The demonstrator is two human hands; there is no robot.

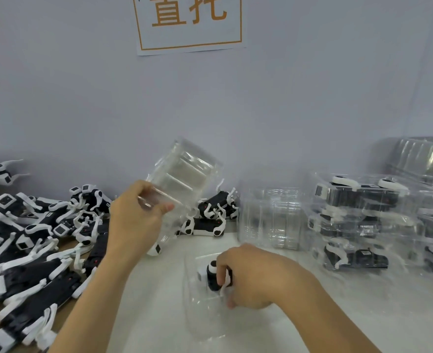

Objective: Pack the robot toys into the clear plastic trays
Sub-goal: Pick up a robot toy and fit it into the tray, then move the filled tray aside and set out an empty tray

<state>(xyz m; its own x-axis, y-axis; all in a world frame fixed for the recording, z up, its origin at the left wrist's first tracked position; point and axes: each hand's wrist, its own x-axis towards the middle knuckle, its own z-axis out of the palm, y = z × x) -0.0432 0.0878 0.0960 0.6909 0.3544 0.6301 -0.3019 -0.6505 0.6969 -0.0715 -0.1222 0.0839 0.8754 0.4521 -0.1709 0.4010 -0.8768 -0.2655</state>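
My left hand (136,215) holds a clear plastic tray half (184,177) tilted up above the table, fingers and thumb pinching its lower edge. My right hand (246,276) grips a black-and-white robot toy (211,275) that sits inside another clear tray (202,309) lying flat on the white table in front of me. Part of the toy is hidden under my fingers.
A large heap of loose black-and-white robot toys (31,238) covers the left side. More toys (210,215) lie by the wall. A stack of empty clear trays (271,217) stands at centre right, packed trays (355,220) at right. A paper sign (189,21) hangs on the wall.
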